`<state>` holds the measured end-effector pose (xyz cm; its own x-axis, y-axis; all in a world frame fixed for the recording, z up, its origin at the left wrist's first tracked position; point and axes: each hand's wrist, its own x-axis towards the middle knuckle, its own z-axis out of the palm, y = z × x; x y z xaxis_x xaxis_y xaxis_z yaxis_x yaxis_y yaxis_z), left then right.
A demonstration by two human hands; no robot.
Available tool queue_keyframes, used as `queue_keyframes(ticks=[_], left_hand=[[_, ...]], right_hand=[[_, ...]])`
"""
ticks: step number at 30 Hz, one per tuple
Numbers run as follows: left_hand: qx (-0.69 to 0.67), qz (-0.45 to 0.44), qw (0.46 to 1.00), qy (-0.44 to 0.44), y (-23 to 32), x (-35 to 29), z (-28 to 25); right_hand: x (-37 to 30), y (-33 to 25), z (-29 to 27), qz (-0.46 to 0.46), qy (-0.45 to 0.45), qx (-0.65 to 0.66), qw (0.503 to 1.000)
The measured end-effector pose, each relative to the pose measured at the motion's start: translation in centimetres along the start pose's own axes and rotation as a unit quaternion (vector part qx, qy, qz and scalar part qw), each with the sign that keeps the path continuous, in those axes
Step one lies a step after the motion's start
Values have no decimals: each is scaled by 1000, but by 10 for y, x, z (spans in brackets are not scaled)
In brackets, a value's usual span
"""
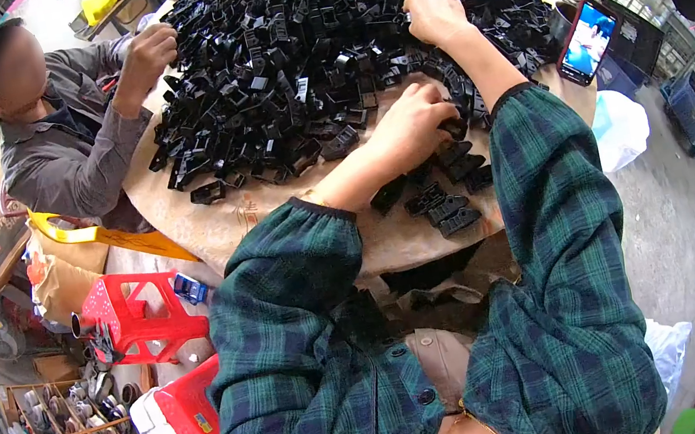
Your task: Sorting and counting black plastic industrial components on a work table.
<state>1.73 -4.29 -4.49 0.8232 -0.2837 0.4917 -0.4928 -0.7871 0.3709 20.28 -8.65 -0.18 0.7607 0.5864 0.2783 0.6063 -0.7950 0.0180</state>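
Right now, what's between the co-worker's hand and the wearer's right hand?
The head view shows heaped black pieces between the co-worker's hand and the right hand.

From my end I see a tan, marked tabletop [215, 231] carrying a broad heap of glossy black plastic parts [292, 59] that hides much of its surface. In front of the heap, toward the near edge, I make out a small cluster of black parts [450, 210]; right of the heap, a lit phone [586, 42] stands tilted.
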Motion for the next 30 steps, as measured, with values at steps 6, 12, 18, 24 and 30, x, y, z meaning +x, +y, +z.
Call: queue_keyframes(ticks=[6,12,18,24,30], left_hand=[[-76,-104,989,71,-9,-3,-16],[-376,-260,875,163,-24,1,-53],[-574,-209,749,255,-38,-3,-54],[-562,-235,754,245,-36,-1,-45],[-530,-274,752,280,-24,-2,-35]], right_hand=[[-29,1,-14,-62,254,300,917],[-90,-10,-41,-95,11,691,717],[-106,-23,-32,-111,50,640,759],[-112,-19,-31,-191,209,424,860],[-121,-40,-34,-208,272,335,878]])
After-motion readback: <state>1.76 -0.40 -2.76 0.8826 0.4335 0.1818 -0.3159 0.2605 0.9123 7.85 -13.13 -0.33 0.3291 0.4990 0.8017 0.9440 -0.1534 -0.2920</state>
